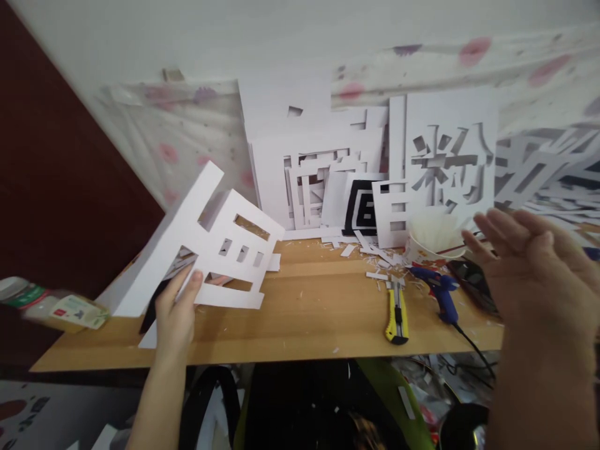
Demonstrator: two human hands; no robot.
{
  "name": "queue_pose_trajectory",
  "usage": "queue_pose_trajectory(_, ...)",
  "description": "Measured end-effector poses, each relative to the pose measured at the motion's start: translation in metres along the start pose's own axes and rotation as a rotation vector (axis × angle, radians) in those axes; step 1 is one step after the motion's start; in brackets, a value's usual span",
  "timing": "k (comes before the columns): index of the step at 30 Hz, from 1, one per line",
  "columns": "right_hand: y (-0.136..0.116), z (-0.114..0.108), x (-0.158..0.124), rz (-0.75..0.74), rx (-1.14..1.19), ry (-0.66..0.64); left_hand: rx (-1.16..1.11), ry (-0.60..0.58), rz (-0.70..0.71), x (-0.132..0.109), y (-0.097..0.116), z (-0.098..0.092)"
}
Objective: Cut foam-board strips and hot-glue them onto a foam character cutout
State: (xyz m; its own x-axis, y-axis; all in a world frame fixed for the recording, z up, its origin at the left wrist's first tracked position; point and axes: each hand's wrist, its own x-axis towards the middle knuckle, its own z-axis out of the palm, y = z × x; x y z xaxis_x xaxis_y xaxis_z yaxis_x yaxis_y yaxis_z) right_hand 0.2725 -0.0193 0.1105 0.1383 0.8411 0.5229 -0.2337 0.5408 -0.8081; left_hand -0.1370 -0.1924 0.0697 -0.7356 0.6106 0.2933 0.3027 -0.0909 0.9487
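My left hand (175, 312) grips a white foam-board character (210, 250), a thick cut-out with several rectangular openings, thumb on its front face. The piece is tilted and held above the left part of the wooden table (304, 312). On the right, my right hand (539, 262) is raised with its fingers stretched out, holding nothing. Below and left of that hand are a blue glue gun (440, 290) and a paper tub (434, 240) with pale translucent sticks in it. A yellow utility knife (397, 315) lies near the front edge.
Cut white boards (450, 150) lean against the wall, which has a flowered plastic sheet (187, 137). Scraps (375, 250) litter the table's back. A bottle (56, 303) lies tilted at the far left. The glue gun's cord (473, 350) hangs over the front edge.
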Motion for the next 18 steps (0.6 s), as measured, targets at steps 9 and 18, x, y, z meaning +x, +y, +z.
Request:
queue_pose_trajectory(9, 0.014, 0.002, 0.002, -0.013, -0.116, 0.019, -0.152, -0.41, -0.461, 0.032, -0.034, 0.02)
queue_pose_trajectory(18, 0.009, 0.015, -0.007, 0.239, 0.022, 0.024, 0.001, -0.762, -0.582, 0.051, -0.069, 0.051)
